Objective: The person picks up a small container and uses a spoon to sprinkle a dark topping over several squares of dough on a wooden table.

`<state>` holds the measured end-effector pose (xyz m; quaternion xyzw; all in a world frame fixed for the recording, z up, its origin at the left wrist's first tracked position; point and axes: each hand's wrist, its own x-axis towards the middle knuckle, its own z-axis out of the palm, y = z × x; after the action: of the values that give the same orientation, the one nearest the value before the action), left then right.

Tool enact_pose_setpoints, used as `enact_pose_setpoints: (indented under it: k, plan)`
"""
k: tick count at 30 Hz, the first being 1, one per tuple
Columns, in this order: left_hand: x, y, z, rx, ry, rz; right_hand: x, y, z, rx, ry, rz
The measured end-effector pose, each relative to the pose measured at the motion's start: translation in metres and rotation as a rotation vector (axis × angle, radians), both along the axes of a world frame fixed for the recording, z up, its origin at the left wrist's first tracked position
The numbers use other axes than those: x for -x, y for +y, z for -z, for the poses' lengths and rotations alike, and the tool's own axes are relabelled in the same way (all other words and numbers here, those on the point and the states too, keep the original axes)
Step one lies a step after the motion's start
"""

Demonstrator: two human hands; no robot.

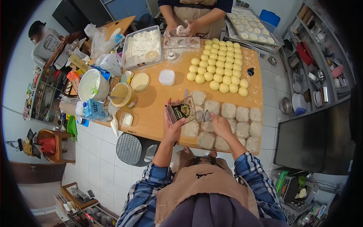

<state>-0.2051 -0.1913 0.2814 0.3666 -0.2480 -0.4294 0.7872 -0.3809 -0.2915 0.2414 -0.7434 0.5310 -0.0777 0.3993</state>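
Your left hand (172,125) holds a dark-labelled packet (182,110), fingers around its sides, above the wooden table (149,123). Your right hand (221,126) pinches a small metal utensil (206,116) near the packet — over rows of square tubs (228,111), below yellow dough balls (224,72) in view.

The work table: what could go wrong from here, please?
The packet, held slanted in the left hand, might spill if its top is open; I cannot tell. The front plastic tubs, close to the edge of the work table, could be nudged off. The yellow dough balls, crowded together, may stick.
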Motion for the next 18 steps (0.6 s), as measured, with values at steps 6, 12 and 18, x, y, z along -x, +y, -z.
enact_pose_setpoints:
  k: [6, 12, 18]
  plan:
    - [-0.002, -0.005, -0.012, -0.027, -0.210, 0.084, -0.005, 0.004, -0.013, 0.044, -0.087, -0.037]
    - [-0.001, -0.011, -0.022, -0.016, -0.356, 0.168, -0.001, 0.005, 0.002, 0.169, -0.235, -0.023]
    - [-0.001, -0.009, -0.024, -0.049, -0.376, 0.212, 0.001, 0.007, 0.000, 0.150, -0.227, -0.009]
